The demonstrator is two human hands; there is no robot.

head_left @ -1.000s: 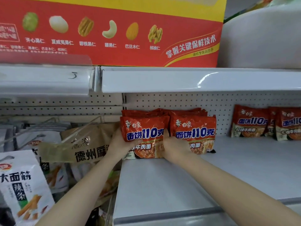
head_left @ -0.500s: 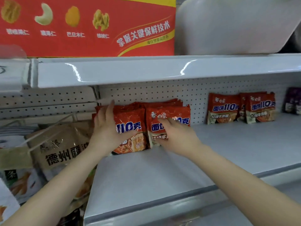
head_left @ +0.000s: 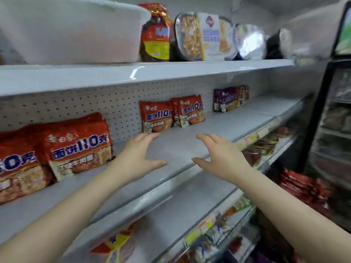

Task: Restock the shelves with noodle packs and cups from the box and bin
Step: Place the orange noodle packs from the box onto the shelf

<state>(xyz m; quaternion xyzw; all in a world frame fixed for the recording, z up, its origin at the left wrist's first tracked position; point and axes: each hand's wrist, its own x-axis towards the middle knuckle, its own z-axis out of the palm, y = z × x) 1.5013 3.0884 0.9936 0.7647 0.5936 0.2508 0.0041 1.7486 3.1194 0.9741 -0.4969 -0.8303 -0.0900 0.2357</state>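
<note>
Red noodle multipacks (head_left: 76,147) stand in a row at the left of the white middle shelf (head_left: 190,145). Two more red packs (head_left: 171,112) lean on the pegboard further right, and purple packs (head_left: 229,99) stand beyond them. My left hand (head_left: 136,158) hovers over the bare shelf just right of the left packs, fingers spread, holding nothing. My right hand (head_left: 218,156) is beside it near the shelf's front edge, also open and empty. Both hands point toward the two red packs at the back.
The top shelf carries a white bin (head_left: 72,31), a red bag (head_left: 156,33) and noodle bowls (head_left: 205,37). Lower shelves hold red packets (head_left: 303,188) and mixed snacks (head_left: 218,236). A dark glass-door cooler (head_left: 334,120) stands at the right.
Both hands have let go of the left red packs and moved right over the bare shelf. The view has swung to the right, and the cooler now shows.
</note>
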